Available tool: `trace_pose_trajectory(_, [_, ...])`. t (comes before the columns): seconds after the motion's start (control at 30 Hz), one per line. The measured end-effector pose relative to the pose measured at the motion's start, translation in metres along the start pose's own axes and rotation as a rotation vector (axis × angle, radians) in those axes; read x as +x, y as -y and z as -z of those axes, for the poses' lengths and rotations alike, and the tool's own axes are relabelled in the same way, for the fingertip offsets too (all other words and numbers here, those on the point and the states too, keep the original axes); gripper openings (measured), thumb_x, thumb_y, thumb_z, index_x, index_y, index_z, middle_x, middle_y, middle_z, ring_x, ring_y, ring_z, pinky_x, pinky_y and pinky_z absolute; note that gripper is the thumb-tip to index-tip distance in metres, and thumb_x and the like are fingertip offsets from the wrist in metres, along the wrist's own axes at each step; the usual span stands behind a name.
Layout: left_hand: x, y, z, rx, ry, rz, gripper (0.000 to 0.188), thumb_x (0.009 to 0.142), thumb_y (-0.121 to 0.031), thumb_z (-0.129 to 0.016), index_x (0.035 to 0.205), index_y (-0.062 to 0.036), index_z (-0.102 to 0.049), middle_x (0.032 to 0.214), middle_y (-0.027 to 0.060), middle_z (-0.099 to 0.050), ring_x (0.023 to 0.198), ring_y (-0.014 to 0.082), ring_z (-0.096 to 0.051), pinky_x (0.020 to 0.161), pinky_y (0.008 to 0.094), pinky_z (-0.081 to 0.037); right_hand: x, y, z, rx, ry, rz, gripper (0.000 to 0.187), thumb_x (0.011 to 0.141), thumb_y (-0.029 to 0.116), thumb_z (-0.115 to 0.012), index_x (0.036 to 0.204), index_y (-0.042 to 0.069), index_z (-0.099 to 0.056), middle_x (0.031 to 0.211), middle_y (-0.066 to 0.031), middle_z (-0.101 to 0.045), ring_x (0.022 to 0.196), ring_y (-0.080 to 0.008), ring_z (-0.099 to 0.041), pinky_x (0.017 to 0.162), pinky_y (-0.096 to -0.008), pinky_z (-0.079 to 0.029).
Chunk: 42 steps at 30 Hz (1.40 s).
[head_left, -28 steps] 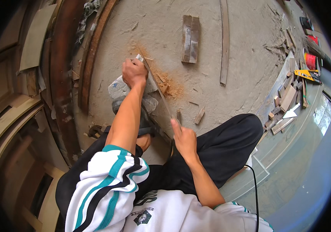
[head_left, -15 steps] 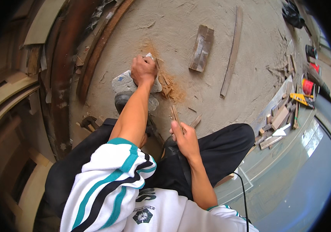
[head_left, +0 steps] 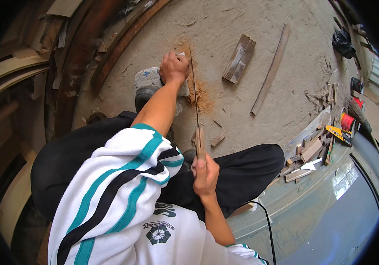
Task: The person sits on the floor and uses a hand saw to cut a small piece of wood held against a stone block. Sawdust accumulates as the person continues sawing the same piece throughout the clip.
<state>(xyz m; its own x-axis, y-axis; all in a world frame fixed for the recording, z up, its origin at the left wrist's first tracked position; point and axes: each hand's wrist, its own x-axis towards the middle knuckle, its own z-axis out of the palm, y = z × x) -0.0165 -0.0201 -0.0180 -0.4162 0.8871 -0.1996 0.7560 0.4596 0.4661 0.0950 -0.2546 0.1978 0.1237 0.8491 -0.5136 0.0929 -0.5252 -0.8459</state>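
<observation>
Now saw (head_left: 195,95) drawn farther back, right hand (head_left: 205,174) gripping its handle (head_left: 200,142), left hand (head_left: 174,67) curled, hold unclear

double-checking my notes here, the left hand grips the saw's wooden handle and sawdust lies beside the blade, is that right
Not the left hand: the right hand grips the saw's wooden handle, as the head view shows. Sawdust does lie beside the blade.
</observation>
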Motion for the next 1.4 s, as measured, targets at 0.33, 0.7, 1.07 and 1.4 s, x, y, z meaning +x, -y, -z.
trace_pose_trajectory(0.33, [-0.002, -0.005, 0.006, 0.023, 0.064, 0.037, 0.038, 0.09, -0.032, -0.042, 0.105, -0.0048, -0.065, 0.113, 0.02, -0.063, 0.105, 0.0408, -0.059, 0.092, 0.0473, -0.047, 0.035, -0.019, -0.007, -0.084, -0.045, 0.023, 0.031, 0.095, 0.023, -0.051, 0.099, -0.005, -0.063, 0.059, -0.0152, -0.051, 0.05, -0.0225, -0.055, 0.049, -0.0343, -0.041])
trace_pose_trajectory(0.7, [0.004, 0.001, 0.008, 0.03, 0.02, 0.039, 0.038, 0.089, -0.034, -0.045, 0.102, -0.0057, -0.066, 0.111, 0.019, -0.065, 0.107, 0.0404, -0.06, 0.091, 0.0477, -0.047, 0.028, -0.006, -0.009, 0.142, -0.012, -0.128, 0.026, 0.096, 0.021, -0.052, 0.085, -0.001, -0.06, 0.062, -0.0067, -0.053, 0.057, -0.0123, -0.049, 0.054, -0.0288, -0.038])
trace_pose_trajectory(1.07, [-0.004, -0.011, 0.008, 0.015, 0.091, 0.039, 0.039, 0.088, -0.035, -0.044, 0.105, -0.0072, -0.066, 0.115, 0.0178, -0.064, 0.108, 0.0399, -0.059, 0.092, 0.0477, -0.047, 0.019, 0.03, 0.001, 0.307, 0.004, -0.264, 0.053, 0.104, 0.044, -0.042, 0.075, 0.003, -0.057, 0.063, -0.0004, -0.048, 0.059, -0.0088, -0.043, 0.054, -0.0263, -0.034])
trace_pose_trajectory(1.4, [-0.001, -0.006, 0.008, 0.041, 0.096, 0.063, 0.038, 0.089, -0.034, -0.044, 0.105, -0.0077, -0.065, 0.116, 0.0176, -0.063, 0.109, 0.0397, -0.059, 0.092, 0.0466, -0.047, 0.02, 0.042, -0.007, 0.184, -0.003, -0.45, 0.059, 0.104, 0.043, -0.044, 0.062, 0.003, -0.053, 0.051, -0.0009, -0.046, 0.047, -0.0095, -0.044, 0.047, -0.0276, -0.033])
